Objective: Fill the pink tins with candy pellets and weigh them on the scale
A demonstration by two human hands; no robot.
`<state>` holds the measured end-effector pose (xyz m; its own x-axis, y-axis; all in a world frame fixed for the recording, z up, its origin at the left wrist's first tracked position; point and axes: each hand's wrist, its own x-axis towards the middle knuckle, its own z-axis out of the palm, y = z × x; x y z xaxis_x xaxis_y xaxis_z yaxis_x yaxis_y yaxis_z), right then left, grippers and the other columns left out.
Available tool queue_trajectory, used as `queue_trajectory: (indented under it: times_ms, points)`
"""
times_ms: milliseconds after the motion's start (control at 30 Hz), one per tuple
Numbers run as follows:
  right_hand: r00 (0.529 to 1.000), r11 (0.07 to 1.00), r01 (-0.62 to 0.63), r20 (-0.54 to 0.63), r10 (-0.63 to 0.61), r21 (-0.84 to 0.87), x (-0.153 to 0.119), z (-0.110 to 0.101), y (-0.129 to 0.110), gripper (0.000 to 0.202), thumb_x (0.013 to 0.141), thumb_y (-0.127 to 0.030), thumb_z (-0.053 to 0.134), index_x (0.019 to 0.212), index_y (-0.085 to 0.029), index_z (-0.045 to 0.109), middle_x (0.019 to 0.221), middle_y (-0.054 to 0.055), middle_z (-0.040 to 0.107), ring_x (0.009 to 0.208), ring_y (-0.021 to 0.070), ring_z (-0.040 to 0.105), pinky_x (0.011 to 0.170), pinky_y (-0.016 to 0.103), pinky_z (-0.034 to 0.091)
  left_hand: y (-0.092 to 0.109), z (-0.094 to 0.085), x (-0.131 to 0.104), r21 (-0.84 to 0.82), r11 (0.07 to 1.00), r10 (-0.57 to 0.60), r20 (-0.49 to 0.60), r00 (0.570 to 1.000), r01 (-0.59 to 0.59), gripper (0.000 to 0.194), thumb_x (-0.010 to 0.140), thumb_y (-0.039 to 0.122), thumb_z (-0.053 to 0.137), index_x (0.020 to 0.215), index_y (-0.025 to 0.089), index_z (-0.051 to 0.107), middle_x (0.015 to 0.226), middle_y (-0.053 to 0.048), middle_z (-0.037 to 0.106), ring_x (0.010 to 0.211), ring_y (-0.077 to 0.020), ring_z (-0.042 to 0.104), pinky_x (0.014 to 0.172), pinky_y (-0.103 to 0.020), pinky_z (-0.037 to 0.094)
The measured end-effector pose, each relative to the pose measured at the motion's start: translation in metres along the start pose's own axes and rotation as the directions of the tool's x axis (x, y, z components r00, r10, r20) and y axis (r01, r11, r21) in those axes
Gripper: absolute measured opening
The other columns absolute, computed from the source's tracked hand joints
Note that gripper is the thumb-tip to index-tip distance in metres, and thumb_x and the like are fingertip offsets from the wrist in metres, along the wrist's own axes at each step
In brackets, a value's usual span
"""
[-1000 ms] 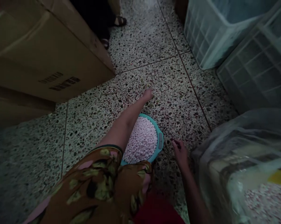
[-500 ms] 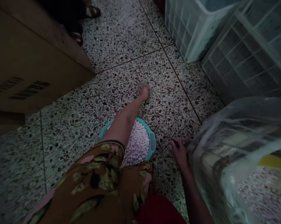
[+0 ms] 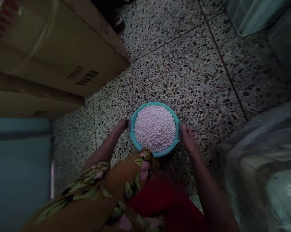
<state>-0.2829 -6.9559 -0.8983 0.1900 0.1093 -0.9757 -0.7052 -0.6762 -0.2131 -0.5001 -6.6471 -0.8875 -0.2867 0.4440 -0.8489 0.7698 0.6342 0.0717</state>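
A round turquoise basin [image 3: 162, 153] with grey handle grips is filled with small whitish-pink pieces [image 3: 155, 128]. My left hand [image 3: 123, 124] is closed on the basin's left handle. On the opposite side, my right hand [image 3: 188, 136] grips the right handle, with the fingertips partly hidden at the rim. The basin is in front of my knees, over the speckled floor [image 3: 184, 80]; whether it touches the floor I cannot tell.
Cardboard boxes [image 3: 87, 54] stand at the upper left, with a person's foot [image 3: 118, 24] beyond them. Pale plastic crates [image 3: 249, 19] are at the upper right. A large clear plastic bag [image 3: 261, 167] lies at the right.
My left arm has drawn back from over the basin, and its hand has taken the left handle. My right hand has moved onto the right handle. The view has shifted left.
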Motion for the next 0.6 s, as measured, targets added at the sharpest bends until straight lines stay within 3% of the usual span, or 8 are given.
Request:
queue_trajectory:
  times_ms: [67, 133, 233, 333, 467, 600]
  points:
    - [0.995, 0.996, 0.086, -0.049, -0.087, -0.031, 0.003, 0.015, -0.002, 0.057, 0.082, -0.077, 0.050, 0.077, -0.020, 0.057, 0.074, 0.000, 0.059, 0.073, 0.0159, 0.049, 0.069, 0.030, 0.042, -0.030, 0.002, -0.019, -0.104, 0.987, -0.119, -0.001, 0.993, 0.118, 0.029, 0.086, 0.040, 0.066, 0.071, 0.017, 0.059, 0.060, -0.002, 0.061, 0.065, -0.0188, 0.062, 0.071, -0.032, 0.055]
    - [0.985, 0.991, 0.131, -0.113, -0.133, -0.027, 0.005, 0.026, -0.002, 0.056, 0.084, -0.075, 0.048, 0.077, -0.020, 0.054, 0.075, -0.001, 0.055, 0.073, 0.0148, 0.046, 0.071, 0.030, 0.040, -0.044, 0.012, -0.025, -0.244, 0.950, -0.211, -0.045, 0.976, 0.194, 0.028, 0.087, 0.044, 0.068, 0.082, 0.017, 0.065, 0.070, -0.002, 0.069, 0.067, -0.0175, 0.064, 0.071, -0.030, 0.057]
    - [0.979, 0.993, 0.120, -0.164, -0.122, -0.021, 0.006, 0.032, -0.002, 0.055, 0.085, -0.074, 0.049, 0.074, -0.021, 0.050, 0.070, -0.003, 0.048, 0.070, 0.0132, 0.040, 0.068, 0.029, 0.038, -0.047, 0.021, -0.024, -0.358, 0.913, -0.262, -0.145, 0.954, 0.196, 0.028, 0.084, 0.044, 0.075, 0.089, 0.017, 0.067, 0.073, -0.001, 0.071, 0.067, -0.0159, 0.065, 0.072, -0.028, 0.057]
    - [0.975, 0.992, 0.120, -0.187, -0.125, -0.036, 0.004, 0.027, -0.013, 0.053, 0.085, -0.073, 0.052, 0.071, -0.022, 0.045, 0.066, -0.005, 0.041, 0.068, 0.0124, 0.036, 0.065, 0.028, 0.034, -0.040, 0.019, -0.030, -0.399, 0.901, -0.247, -0.155, 0.957, 0.168, 0.033, 0.082, 0.048, 0.078, 0.090, 0.017, 0.068, 0.074, -0.002, 0.072, 0.073, -0.0189, 0.068, 0.076, -0.032, 0.059]
    - [0.956, 0.985, 0.162, -0.241, -0.170, -0.053, -0.015, 0.007, -0.059, 0.052, 0.088, -0.069, 0.052, 0.068, -0.023, 0.040, 0.065, -0.005, 0.034, 0.066, 0.0117, 0.030, 0.061, 0.027, 0.029, 0.000, 0.016, -0.063, -0.478, 0.870, -0.180, -0.079, 0.980, 0.122, 0.043, 0.088, 0.061, 0.067, 0.090, 0.018, 0.069, 0.081, -0.005, 0.075, 0.088, -0.0252, 0.074, 0.082, -0.037, 0.062]
    - [0.935, 0.984, 0.167, -0.308, -0.177, -0.060, -0.066, -0.026, -0.138, 0.052, 0.088, -0.069, 0.053, 0.070, -0.021, 0.045, 0.066, -0.004, 0.036, 0.066, 0.0115, 0.031, 0.059, 0.027, 0.028, 0.076, 0.015, -0.122, -0.540, 0.832, -0.153, -0.009, 0.988, 0.124, 0.053, 0.091, 0.069, 0.056, 0.081, 0.018, 0.069, 0.074, -0.006, 0.074, 0.094, -0.0284, 0.075, 0.083, -0.039, 0.064]
